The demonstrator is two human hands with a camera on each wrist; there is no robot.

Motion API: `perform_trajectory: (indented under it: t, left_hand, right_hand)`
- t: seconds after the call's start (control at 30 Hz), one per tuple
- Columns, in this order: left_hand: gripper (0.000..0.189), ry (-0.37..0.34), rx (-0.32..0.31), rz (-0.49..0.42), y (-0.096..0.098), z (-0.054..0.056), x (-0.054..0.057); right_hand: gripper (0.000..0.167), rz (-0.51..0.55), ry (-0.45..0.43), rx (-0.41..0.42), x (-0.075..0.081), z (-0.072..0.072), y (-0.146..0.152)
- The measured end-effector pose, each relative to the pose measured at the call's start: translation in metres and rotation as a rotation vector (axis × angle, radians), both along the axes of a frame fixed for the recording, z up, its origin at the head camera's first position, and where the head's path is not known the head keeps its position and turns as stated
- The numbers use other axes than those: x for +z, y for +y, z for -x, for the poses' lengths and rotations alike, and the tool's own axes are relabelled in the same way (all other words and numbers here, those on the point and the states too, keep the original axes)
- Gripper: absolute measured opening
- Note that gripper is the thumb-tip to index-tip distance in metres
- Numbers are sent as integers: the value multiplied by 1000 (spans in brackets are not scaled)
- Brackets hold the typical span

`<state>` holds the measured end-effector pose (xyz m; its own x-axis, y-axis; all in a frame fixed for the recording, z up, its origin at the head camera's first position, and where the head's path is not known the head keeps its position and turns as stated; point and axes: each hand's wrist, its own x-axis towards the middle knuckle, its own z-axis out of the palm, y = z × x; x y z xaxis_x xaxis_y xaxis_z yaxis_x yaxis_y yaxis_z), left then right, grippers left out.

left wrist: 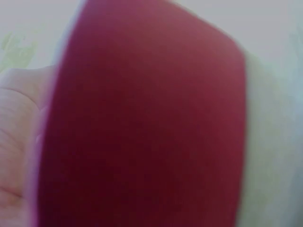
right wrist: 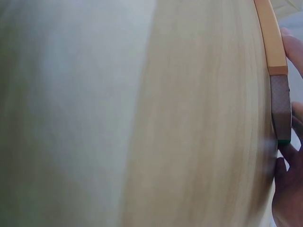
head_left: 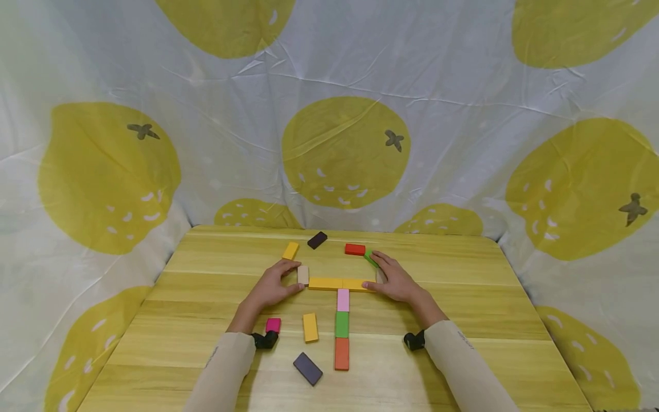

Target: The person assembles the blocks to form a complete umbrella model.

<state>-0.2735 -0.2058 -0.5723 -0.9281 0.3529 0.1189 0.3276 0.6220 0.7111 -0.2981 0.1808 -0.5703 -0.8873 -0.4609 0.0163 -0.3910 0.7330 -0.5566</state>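
Observation:
In the head view, my left hand point(head_left: 274, 285) lies at the left side of an upright beige block point(head_left: 303, 275), thumb and fingertips at its edge. Two yellow blocks point(head_left: 325, 284) run end to end from there to my right hand point(head_left: 395, 278). That hand's thumb rests on the right yellow block point(head_left: 352, 284), and its fingers reach a green block point(head_left: 371, 259). Partly hidden under it is a greyish block point(head_left: 381, 276), seen in the right wrist view as a grey-brown block point(right wrist: 280, 101). A pink block point(head_left: 343, 300) meets the yellow row from below.
Below the pink block follow a green block point(head_left: 342, 324) and a red-orange block point(head_left: 342, 353). Loose blocks lie around: red point(head_left: 354, 249), black point(head_left: 317, 240), yellow point(head_left: 310, 328), dark grey point(head_left: 308, 368). A magenta block point(left wrist: 142, 118) fills the left wrist view.

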Motion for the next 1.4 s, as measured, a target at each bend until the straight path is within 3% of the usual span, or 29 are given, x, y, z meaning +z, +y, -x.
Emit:
perform_trajectory:
  t: [0.6,0.93,1.03,1.2,1.3,1.4]
  left_hand:
    - [65,-15,8,1,1,-1,1]
    - [66,-71,29,-107,-3,3,3]
    - [59,-35,83,-96,-4,6,8]
    - [55,72,254,-15,-5,16,18]
    - [60,71,328,-5,-5,25,24]
    - [64,60,359,13,-6,32,24]
  right_hand:
    - [94,11,-2,-5,1,-2,-1]
    - [93,4,-15,-10,2,-2,-1]
    - [93,7,-25,-14,1,-2,-1]
    - [94,2,-36,-16,-2,-1,0]
    - [95,-5,-32,-17,-3,1,1]
    - [95,-7,-29,-16,-3,1,1]
